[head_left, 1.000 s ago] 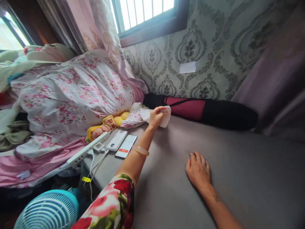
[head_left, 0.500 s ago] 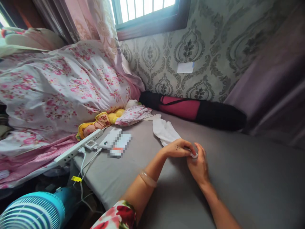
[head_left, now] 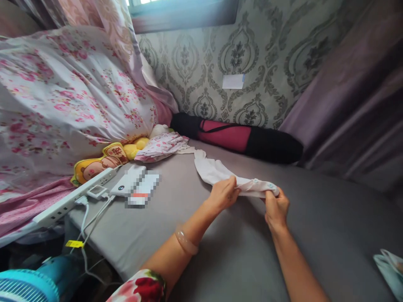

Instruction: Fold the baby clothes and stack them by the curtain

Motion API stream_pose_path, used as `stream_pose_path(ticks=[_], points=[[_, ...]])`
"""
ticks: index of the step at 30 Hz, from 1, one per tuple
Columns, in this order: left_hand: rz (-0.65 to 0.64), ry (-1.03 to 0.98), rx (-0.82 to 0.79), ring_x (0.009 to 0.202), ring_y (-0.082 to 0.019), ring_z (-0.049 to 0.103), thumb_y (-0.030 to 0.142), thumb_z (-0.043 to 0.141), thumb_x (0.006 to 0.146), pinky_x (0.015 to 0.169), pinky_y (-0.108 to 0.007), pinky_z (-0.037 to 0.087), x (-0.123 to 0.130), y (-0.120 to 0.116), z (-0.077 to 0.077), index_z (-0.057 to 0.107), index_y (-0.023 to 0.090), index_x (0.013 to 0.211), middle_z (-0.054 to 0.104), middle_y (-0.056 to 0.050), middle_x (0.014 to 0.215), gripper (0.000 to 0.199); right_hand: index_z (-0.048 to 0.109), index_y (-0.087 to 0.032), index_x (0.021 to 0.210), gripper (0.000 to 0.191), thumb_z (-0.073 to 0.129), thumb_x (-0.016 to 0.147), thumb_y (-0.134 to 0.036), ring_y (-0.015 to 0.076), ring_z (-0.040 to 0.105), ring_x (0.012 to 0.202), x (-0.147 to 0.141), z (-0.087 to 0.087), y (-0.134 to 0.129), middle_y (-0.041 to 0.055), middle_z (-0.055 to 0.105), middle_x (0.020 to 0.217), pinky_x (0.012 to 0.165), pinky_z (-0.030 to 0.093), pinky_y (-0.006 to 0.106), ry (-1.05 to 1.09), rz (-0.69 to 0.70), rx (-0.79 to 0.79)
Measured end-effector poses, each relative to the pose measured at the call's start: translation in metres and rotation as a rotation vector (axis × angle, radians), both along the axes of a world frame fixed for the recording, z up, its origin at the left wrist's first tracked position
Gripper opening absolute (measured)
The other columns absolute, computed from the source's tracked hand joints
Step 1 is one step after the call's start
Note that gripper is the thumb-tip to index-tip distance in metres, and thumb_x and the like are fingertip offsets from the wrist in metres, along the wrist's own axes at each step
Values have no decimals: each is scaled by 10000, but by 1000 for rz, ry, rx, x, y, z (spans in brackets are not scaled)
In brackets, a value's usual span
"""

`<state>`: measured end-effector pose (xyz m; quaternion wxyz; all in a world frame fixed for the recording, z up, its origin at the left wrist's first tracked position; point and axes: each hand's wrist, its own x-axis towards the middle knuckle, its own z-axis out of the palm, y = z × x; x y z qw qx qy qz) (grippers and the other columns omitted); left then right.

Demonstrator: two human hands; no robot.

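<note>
A small white garment (head_left: pixel 210 167) with round pale snap buttons along one edge stretches over the grey sheet. My left hand (head_left: pixel 223 194) is closed on its near edge, around the middle of its length. At the garment's right end, my right hand (head_left: pixel 277 209) pinches the corner beside a button. Between the two hands the buttoned strip is pulled fairly straight, a little above the sheet. The far end of the garment lies loose on the bed, close to a pink-patterned cloth (head_left: pixel 163 147).
A black and pink long bag (head_left: pixel 226 136) lies along the wall. On the left are a yellow plush toy (head_left: pixel 100 163), a white power strip (head_left: pixel 74 199) with cables and a white box (head_left: pixel 127 182). A blue fan (head_left: pixel 30 285) stands below the bed's edge. Folded cloth (head_left: pixel 390 268) lies far right.
My hands have moved apart, the right one going rightward, and the buttoned edge now shows stretched between them. The view has tilted down and shifted right, bringing the folded cloth into sight.
</note>
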<state>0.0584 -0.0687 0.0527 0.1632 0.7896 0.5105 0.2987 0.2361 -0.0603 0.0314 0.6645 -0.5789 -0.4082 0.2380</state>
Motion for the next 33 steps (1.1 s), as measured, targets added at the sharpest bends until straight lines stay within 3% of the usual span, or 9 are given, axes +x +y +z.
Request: stream_pose_path(ticks=[3,6,10,17,21,24,28,33], points=[[23,32,-76,855,-247,617,388,512,904,769,-356,468,7,-1,-7,522,214,942,633,-91,875,178,639,-163,767,217,612,664,-352,115,477,582,9,16,-3,-43,562,650,547,407,223,71,-63,2],[-38,35,2,1049,-283,578,406,614,833,871,-393,461,7,0,-13,521,204,1066,611,-133,1105,322,625,-165,723,192,610,664,-347,103,428,560,13,31,-8,-55,521,623,507,360,210,60,-85,13],[-68,25,35,1307,-327,411,414,691,753,1022,-465,386,4,4,-23,399,223,1325,431,-165,1412,671,616,-164,713,223,636,658,-380,101,413,533,16,47,-16,-59,507,601,471,337,212,64,-70,-26],[2,18,57,1402,-353,271,393,721,738,1116,-561,231,7,9,-37,422,200,1337,321,-202,1496,697,622,-155,700,241,682,633,-379,84,406,485,10,86,-43,-66,481,545,439,304,199,113,89,-92],[1,-120,134,1366,-315,347,272,632,796,1119,-526,260,8,11,-32,517,193,1270,417,-174,1435,494,657,-156,752,231,694,641,-355,97,469,500,8,108,-64,-42,554,592,449,342,201,110,202,-104],[-88,-285,189,1247,-265,486,148,549,782,1070,-444,361,6,14,-26,629,196,1117,556,-131,1293,348,668,-163,764,213,702,645,-336,102,485,506,14,120,-76,-36,562,604,456,363,206,102,188,-69],[-95,-564,153,1031,-215,605,127,504,769,941,-353,469,0,19,-15,701,191,952,652,-94,1067,277,679,-170,774,202,709,665,-337,94,444,506,29,127,-82,-44,528,602,454,347,208,24,29,27],[56,-752,83,914,-196,627,237,519,846,847,-310,484,-25,21,16,711,169,970,696,-66,951,238,702,-196,803,209,670,763,-398,123,467,577,51,128,-80,-40,527,626,538,363,252,-439,-194,132]])
